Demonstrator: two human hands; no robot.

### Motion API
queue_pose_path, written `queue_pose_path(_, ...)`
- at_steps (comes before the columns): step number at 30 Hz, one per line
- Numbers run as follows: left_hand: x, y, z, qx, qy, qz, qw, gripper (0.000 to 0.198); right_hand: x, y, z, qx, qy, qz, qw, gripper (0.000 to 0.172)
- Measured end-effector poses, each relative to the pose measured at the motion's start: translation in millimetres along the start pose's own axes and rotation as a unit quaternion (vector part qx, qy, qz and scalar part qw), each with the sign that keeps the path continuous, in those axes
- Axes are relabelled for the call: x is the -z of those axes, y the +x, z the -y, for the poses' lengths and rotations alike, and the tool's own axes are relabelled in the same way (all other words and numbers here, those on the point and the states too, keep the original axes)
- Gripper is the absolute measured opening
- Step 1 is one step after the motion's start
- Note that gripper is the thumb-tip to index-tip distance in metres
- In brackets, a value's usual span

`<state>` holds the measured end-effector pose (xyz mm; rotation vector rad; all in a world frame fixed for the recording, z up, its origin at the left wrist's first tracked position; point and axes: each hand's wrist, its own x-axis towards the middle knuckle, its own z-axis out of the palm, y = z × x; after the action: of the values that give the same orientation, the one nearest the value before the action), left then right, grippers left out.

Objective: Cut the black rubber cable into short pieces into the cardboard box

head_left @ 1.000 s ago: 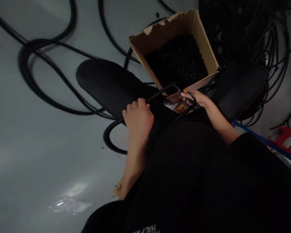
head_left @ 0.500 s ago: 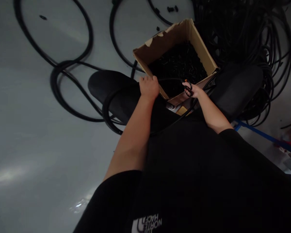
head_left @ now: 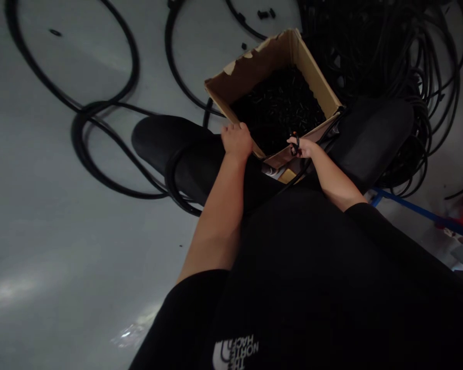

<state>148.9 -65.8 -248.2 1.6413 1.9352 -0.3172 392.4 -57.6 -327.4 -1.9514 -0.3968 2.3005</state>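
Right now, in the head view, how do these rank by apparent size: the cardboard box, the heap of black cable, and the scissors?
1. Heap of black cable, though its edges are hard to tell.
2. Cardboard box.
3. Scissors, partly hidden by the right hand, and smallest despite being nearer the camera.

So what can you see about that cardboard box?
The open cardboard box has tan walls and a torn, ragged top edge on its far side. It's filled with short black pieces. It sits between the person's legs, and the left hand rests at its near edge.
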Motion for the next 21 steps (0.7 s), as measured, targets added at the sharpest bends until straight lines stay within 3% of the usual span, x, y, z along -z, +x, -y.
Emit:
queue_pose_path(2,-0.3,0.7,0.1,-0.003,0.002,-0.007,1.0,0.073,-0.6,-4.3,0.0,-0.014,0.006,-0.031,0.999,0.042)
queue_pose_path(5,-0.9,2.1,0.7,-0.005,0.009,-0.011,1.0,0.074,-2.7,-10.8,0.8,-0.011,-0.009,0.009,1.0,0.04)
queue_pose_path(13,-3.3,3.8,1.2,-0.025,0.002,-0.007,1.0,0.068,-18.2,-14.9,-6.4,0.076,-0.079,0.005,0.994,0.037)
queue_pose_path(21,-17.3,16.5,10.2,-0.055,0.014,-0.024,0.998,0.068,-14.1,-21.1,-1.1,0.109,-0.074,0.009,0.991,0.041)
